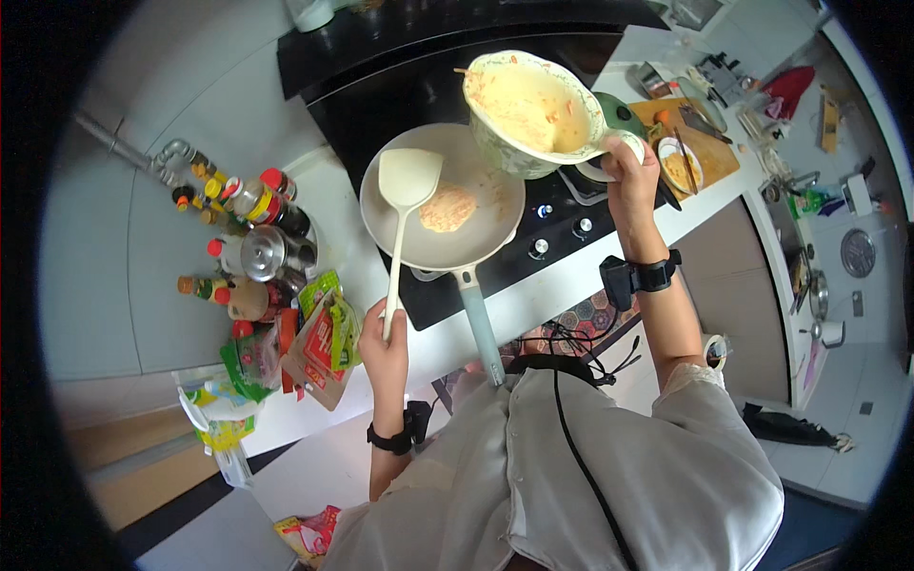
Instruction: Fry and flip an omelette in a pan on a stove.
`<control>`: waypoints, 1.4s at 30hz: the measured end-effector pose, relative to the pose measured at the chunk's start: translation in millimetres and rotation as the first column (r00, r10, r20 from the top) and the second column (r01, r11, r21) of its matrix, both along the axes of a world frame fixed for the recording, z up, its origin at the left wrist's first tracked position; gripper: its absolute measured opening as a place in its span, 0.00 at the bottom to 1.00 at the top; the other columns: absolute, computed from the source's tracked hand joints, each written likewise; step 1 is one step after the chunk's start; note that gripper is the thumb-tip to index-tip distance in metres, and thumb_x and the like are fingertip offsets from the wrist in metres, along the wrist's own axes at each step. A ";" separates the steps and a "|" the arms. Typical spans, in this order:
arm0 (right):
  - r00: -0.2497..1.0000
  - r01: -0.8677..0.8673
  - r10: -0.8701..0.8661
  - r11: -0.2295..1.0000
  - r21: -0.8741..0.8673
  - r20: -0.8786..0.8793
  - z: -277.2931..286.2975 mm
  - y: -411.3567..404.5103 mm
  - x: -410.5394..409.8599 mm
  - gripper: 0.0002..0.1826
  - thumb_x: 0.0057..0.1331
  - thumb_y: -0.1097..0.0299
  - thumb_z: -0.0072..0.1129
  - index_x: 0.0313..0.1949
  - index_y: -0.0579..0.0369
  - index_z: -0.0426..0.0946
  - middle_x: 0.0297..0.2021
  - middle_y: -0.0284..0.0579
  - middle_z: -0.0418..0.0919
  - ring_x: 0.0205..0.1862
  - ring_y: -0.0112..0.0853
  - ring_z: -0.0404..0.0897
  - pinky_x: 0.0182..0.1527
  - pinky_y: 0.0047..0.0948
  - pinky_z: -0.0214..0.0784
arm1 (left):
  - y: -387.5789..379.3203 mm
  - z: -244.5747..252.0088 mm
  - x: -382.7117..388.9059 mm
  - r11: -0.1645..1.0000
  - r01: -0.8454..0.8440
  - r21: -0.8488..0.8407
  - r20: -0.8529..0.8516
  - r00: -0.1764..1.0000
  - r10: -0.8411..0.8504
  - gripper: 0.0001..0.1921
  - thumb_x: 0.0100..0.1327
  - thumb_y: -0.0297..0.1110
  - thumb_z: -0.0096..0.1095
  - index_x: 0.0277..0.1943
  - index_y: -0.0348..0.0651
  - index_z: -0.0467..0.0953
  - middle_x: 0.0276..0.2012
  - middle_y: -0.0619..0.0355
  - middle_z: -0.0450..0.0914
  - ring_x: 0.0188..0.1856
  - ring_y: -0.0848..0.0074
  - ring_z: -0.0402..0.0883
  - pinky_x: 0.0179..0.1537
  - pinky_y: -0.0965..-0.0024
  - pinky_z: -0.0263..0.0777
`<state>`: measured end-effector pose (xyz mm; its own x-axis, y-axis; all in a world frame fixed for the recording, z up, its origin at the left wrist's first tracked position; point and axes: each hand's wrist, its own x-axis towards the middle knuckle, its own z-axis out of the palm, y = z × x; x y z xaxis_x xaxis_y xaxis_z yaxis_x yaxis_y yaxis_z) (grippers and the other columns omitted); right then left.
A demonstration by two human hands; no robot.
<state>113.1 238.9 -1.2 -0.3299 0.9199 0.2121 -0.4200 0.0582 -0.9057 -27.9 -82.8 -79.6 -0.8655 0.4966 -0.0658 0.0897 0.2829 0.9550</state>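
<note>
My left hand (385, 339) grips the handle of a cream-coloured spatula (410, 177). Its broad blade is over a pale frying pan (493, 232) with a light blue handle. In the pan lies a small pancake of batter (448, 207) with orange shreds, just beside the blade. My right hand (632, 164) is closed on the handle of a patterned ceramic bowl (510, 158), raised above the pan's right side. Yellow batter (525, 114) with orange bits fills part of the bowl, and the tip of a stick-like utensil pokes past its left rim.
Sauce bottles (260, 203) and a metal pot (264, 253) crowd the counter at left, with food packets (325, 335) nearer me. The black gas hob (428, 300) has knobs along its front. At right are a green lid (618, 118), a cutting board (717, 160) and a plate of pancakes (678, 168).
</note>
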 end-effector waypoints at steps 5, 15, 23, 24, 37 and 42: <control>0.985 0.089 -0.086 0.996 0.016 -0.148 34.9 20.8 39.0 0.03 0.55 0.75 0.58 0.29 0.58 0.74 0.17 0.29 0.68 0.16 0.16 0.61 0.20 0.16 0.49 | -2.8 -17.0 -1.4 0.998 0.003 -0.056 0.067 0.998 0.001 0.12 0.61 0.28 0.56 0.44 0.30 0.72 0.22 0.62 0.73 0.24 0.87 0.66 0.23 0.81 0.57; 0.820 0.572 -0.566 0.799 0.185 -0.088 52.4 152.6 217.3 0.07 0.56 0.69 0.61 0.28 0.57 0.74 0.16 0.28 0.66 0.15 0.16 0.60 0.18 0.17 0.48 | -0.3 8.0 42.6 0.958 -0.265 0.110 0.309 0.925 0.221 0.09 0.62 0.31 0.56 0.41 0.40 0.66 0.18 0.69 0.61 0.14 0.91 0.55 0.13 0.86 0.44; 0.514 0.833 -0.850 0.526 0.169 0.112 -73.0 306.4 325.0 0.09 0.54 0.65 0.63 0.26 0.56 0.75 0.17 0.30 0.68 0.16 0.16 0.61 0.19 0.18 0.50 | 77.7 50.3 115.3 0.909 -0.368 0.196 0.338 0.895 0.290 0.04 0.67 0.32 0.44 0.41 0.44 0.64 0.16 0.68 0.57 0.12 0.90 0.50 0.09 0.85 0.43; 0.511 0.834 -0.852 0.524 0.173 0.115 -88.7 325.4 335.5 0.10 0.54 0.65 0.63 0.26 0.57 0.74 0.17 0.30 0.68 0.16 0.17 0.62 0.19 0.18 0.50 | 90.6 49.2 123.2 0.890 -0.402 0.214 0.337 0.886 0.319 0.04 0.67 0.32 0.44 0.40 0.44 0.63 0.16 0.68 0.57 0.12 0.90 0.51 0.09 0.85 0.43; 0.649 0.752 -0.735 0.660 -0.013 0.197 -208.1 469.5 353.6 0.13 0.57 0.60 0.60 0.27 0.56 0.72 0.16 0.28 0.64 0.18 0.18 0.60 0.21 0.19 0.50 | 193.3 32.7 200.3 0.842 -0.462 0.278 0.330 0.869 0.368 0.03 0.67 0.30 0.41 0.39 0.43 0.62 0.16 0.67 0.56 0.11 0.89 0.48 0.08 0.84 0.42; 0.737 0.587 -0.551 0.809 0.032 0.391 -250.7 485.8 363.9 0.20 0.61 0.53 0.55 0.37 0.60 0.71 0.26 0.34 0.69 0.27 0.22 0.66 0.31 0.22 0.57 | 199.6 32.9 207.7 0.881 -0.375 0.289 0.347 0.899 0.269 0.06 0.67 0.33 0.41 0.45 0.44 0.63 0.18 0.64 0.60 0.12 0.87 0.53 0.08 0.84 0.47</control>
<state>477.0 724.7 -251.9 0.2259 0.9694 0.0958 0.0271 0.0920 -0.9954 179.7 116.8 -46.7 -0.9491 0.2298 -0.2152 -0.2427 -0.0987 0.9651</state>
